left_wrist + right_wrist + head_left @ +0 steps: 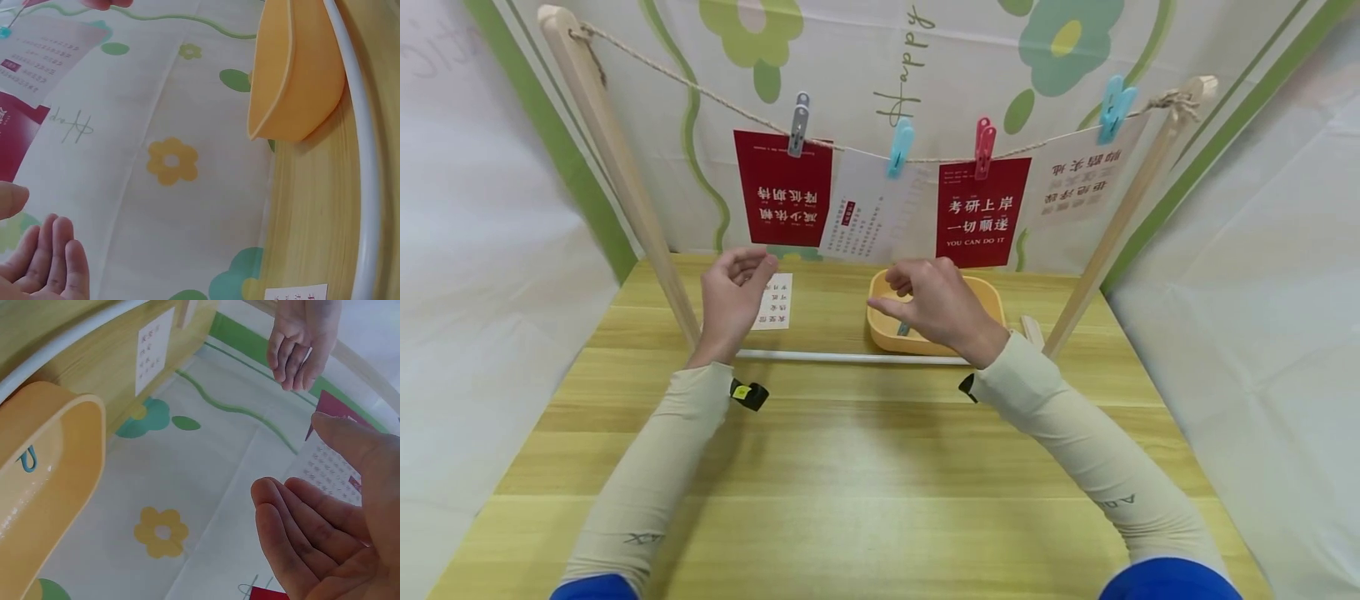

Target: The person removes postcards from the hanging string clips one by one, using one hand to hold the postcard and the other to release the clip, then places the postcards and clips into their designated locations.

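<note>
My left hand (733, 296) hovers over the table beside a white printed card (778, 310), its fingers loosely bent and holding nothing. Over the yellow basket (988, 293) is my right hand (942, 302), also relaxed, with a gap between thumb and fingers. Above them a twine line (677, 77) carries cards on clips: a red card (784, 196) on a grey clip (799, 125), a white card (857, 218) by a light blue clip (900, 150), another red card (977, 229) on a pink clip (984, 150), and a pale card (1078, 187) by a blue clip (1116, 110).
Wooden posts (625, 175) hold the twine at both sides, joined low down by a white bar (850, 358). A blue clip (29, 459) lies inside the basket. Behind everything hangs a flower-patterned cloth (850, 50). The wooden table (850, 475) extends toward me.
</note>
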`<state>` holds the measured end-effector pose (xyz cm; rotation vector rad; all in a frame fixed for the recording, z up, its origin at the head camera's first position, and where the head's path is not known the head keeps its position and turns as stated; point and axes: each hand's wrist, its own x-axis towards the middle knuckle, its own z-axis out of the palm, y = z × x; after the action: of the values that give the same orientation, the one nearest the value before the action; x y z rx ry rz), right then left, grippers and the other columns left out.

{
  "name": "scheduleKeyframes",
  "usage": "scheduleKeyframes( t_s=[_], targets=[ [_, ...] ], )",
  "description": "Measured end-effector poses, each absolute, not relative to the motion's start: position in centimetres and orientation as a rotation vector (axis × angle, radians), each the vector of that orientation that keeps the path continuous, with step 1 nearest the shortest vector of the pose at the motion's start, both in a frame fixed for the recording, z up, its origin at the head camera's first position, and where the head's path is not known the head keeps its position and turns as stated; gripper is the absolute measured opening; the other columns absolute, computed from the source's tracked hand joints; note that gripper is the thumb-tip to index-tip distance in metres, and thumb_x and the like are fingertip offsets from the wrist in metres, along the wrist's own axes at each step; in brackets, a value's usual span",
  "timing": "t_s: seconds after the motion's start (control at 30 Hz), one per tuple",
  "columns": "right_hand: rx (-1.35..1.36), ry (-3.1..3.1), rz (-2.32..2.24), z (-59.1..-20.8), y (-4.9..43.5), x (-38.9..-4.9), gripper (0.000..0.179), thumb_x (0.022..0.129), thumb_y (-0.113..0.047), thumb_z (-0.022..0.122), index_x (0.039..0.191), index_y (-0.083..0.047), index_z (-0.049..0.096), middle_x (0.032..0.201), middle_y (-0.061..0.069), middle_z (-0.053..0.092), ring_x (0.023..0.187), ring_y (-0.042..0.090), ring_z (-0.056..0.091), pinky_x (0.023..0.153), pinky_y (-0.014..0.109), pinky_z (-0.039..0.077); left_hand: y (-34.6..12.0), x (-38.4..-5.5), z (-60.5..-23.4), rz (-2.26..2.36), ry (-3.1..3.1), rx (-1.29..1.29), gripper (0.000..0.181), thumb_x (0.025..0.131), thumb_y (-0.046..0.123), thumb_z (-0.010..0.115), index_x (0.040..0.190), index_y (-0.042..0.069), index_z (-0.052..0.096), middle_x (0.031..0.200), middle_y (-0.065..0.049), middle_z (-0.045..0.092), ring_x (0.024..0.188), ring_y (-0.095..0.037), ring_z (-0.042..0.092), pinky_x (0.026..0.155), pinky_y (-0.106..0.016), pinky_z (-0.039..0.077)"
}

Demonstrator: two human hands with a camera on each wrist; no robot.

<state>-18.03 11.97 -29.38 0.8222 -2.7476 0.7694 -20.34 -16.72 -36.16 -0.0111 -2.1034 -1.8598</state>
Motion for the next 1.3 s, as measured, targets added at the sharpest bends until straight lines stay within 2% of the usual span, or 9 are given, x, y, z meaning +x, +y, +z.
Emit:
scheduleKeyframes(
  t_s=[0.23,0.53,0.77,0.97,1.3],
  targets=[
    [0.853,-2.701,0.759,-27.9,11.6,-17.6,0.033,0.092,-0.028,0.085,0.107,-0.001,0.078,0.104,0.014,0.081,0.091,0.028,0.079,0.084,0.04,0.067,-16.8,-20.6,-35.3,-1.875,-1.987,-0.017,0.037,0.102,0.031,0.073,0.129,0.006,0.067,0.12,-0.002,0.073,0.109,-0.01,0.069,0.103,-0.024,0.056],
    [0.865,-2.67,0.756,-26.3,11.3,-17.1,0.034,0.09,-0.025,0.087,0.111,0.001,0.078,0.108,0.015,0.081,0.093,0.03,0.079,0.086,0.042,0.067,-16.9,-20.5,-34.6,-1.871,-1.886,-0.109,0.026,0.101,0.024,0.074,0.118,0.004,0.073,0.102,0.008,0.075,0.096,-0.01,0.072,0.092,-0.02,0.057],
    [0.872,-2.648,0.744,-25.3,11.0,-17.0,0.034,0.091,-0.027,0.086,0.11,0.0,0.078,0.109,0.014,0.081,0.093,0.026,0.079,0.087,0.04,0.067,-16.7,-20.5,-34.4,-1.877,-1.816,-0.138,0.014,0.102,0.017,0.073,0.109,0.006,0.075,0.092,0.01,0.076,0.088,-0.01,0.072,0.086,-0.019,0.059],
    [0.9,-2.614,0.769,-24.5,10.6,-17.1,0.033,0.09,-0.023,0.087,0.11,0.002,0.078,0.108,0.016,0.081,0.092,0.027,0.079,0.088,0.042,0.067,-17.2,-20.1,-34.1,-1.875,-1.787,-0.128,0.014,0.102,0.017,0.072,0.111,0.006,0.074,0.094,0.007,0.076,0.089,-0.011,0.072,0.087,-0.018,0.059],
    [0.907,-2.582,0.749,-23.2,10.2,-17.0,0.034,0.091,-0.026,0.086,0.108,0.002,0.077,0.107,0.017,0.081,0.092,0.028,0.08,0.086,0.042,0.067,-18.1,-19.4,-33.4,-1.906,-1.728,-0.082,0.014,0.1,0.015,0.074,0.111,0.007,0.073,0.096,0.003,0.075,0.09,-0.012,0.07,0.088,-0.019,0.058]
  ],
)
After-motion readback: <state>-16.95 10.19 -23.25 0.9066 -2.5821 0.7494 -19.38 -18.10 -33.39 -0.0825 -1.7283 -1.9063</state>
